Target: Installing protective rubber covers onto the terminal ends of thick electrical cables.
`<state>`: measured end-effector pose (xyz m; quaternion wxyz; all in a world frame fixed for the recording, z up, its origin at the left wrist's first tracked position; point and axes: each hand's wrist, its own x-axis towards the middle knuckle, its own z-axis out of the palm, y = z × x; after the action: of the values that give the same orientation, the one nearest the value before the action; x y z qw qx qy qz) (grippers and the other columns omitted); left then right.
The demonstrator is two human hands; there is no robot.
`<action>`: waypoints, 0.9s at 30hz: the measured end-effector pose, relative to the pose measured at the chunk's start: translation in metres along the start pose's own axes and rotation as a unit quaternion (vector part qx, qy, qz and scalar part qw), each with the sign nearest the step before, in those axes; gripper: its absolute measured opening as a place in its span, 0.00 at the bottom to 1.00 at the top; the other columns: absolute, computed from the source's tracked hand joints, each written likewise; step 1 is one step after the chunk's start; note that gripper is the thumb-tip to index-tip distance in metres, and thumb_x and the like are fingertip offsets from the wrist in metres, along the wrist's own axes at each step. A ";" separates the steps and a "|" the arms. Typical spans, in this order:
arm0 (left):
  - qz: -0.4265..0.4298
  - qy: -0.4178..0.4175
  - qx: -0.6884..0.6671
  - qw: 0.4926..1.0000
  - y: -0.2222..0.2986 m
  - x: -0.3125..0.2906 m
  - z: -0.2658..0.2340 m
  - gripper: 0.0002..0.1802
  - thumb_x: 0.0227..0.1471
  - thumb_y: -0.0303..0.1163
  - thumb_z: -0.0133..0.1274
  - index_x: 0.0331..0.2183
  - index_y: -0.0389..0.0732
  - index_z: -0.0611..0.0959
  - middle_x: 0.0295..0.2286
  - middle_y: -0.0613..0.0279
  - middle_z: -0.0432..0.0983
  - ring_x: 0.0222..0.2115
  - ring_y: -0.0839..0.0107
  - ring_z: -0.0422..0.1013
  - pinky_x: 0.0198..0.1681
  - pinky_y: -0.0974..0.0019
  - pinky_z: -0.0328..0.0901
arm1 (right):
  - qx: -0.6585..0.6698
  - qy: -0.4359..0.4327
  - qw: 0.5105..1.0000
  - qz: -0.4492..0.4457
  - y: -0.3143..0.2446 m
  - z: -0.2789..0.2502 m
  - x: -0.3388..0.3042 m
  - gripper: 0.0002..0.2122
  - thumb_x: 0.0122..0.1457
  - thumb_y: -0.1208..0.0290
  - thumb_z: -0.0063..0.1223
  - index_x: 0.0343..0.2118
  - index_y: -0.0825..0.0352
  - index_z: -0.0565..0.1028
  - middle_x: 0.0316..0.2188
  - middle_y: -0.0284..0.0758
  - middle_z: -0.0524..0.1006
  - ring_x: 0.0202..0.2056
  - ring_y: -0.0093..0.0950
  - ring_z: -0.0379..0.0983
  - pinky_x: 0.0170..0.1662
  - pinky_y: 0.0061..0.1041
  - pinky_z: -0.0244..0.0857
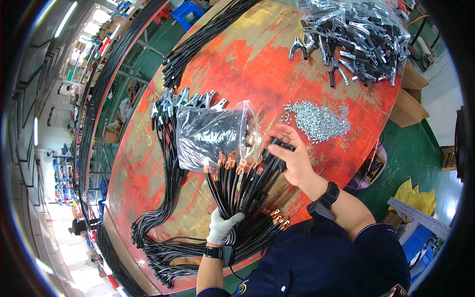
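In the head view, your left hand [225, 228], in a whitish glove, was wrapped around a bundle of black cables [228, 196] over the near part of the red, worn tabletop [242, 64]. The bundle's long axis ran away from you, from your fist toward the clear bag [210, 136]; its cables fanned out slightly, the ones on the right leaning further right. Their copper lugs [242, 167] pointed away from you and overlapped the bag's near edge in view; whether they touched it, you could not tell.

Your bare right hand [291, 152] had its fingers curled around some small black pieces [280, 148], at the far right end of the bundle. Whether these sat on the cable ends was hard to tell.

Beyond that hand lay a heap of small silvery parts [321, 121], with metal clamps [356, 54] piled farther off. On your dark shirt [316, 262], a round yellow-and-blue emblem [241, 288] sat near light lettering, and a small pale mark showed on the right sleeve, too small to make out.
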<state>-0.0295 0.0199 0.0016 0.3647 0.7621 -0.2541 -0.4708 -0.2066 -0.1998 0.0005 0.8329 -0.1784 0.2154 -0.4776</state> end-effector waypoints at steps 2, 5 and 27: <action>-0.009 -0.001 -0.001 1.000 0.002 0.000 0.000 0.21 0.37 0.27 0.66 0.37 0.36 0.80 0.29 0.66 0.78 0.27 0.78 0.71 0.32 0.72 0.67 | -0.027 -0.011 0.999 0.035 0.003 0.003 -0.007 0.26 0.51 0.87 0.53 0.52 0.63 0.61 0.42 0.37 0.72 0.44 0.27 0.71 0.46 0.25 0.67; 0.003 0.013 -0.021 1.000 0.008 0.001 0.007 0.21 0.37 0.27 0.66 0.38 0.35 0.79 0.30 0.66 0.78 0.29 0.78 0.72 0.35 0.72 0.67 | -0.076 -0.021 0.993 0.083 0.011 0.003 -0.017 0.31 0.50 0.87 0.53 0.57 0.63 0.56 0.43 0.38 0.72 0.45 0.27 0.70 0.48 0.26 0.67; 0.042 0.101 -0.019 0.994 0.005 0.004 0.019 0.13 0.39 0.23 0.62 0.33 0.34 0.80 0.29 0.63 0.79 0.28 0.76 0.74 0.35 0.71 0.67 | 0.005 -0.001 0.968 0.249 0.010 -0.061 0.013 0.11 0.62 0.73 0.41 0.47 0.69 0.67 0.39 0.38 0.74 0.42 0.34 0.73 0.49 0.33 0.66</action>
<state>-0.0453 0.0075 -0.0020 0.4228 0.7872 -0.2389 -0.3802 -0.2265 -0.2118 -0.0585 0.9267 -0.1156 0.2500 -0.2558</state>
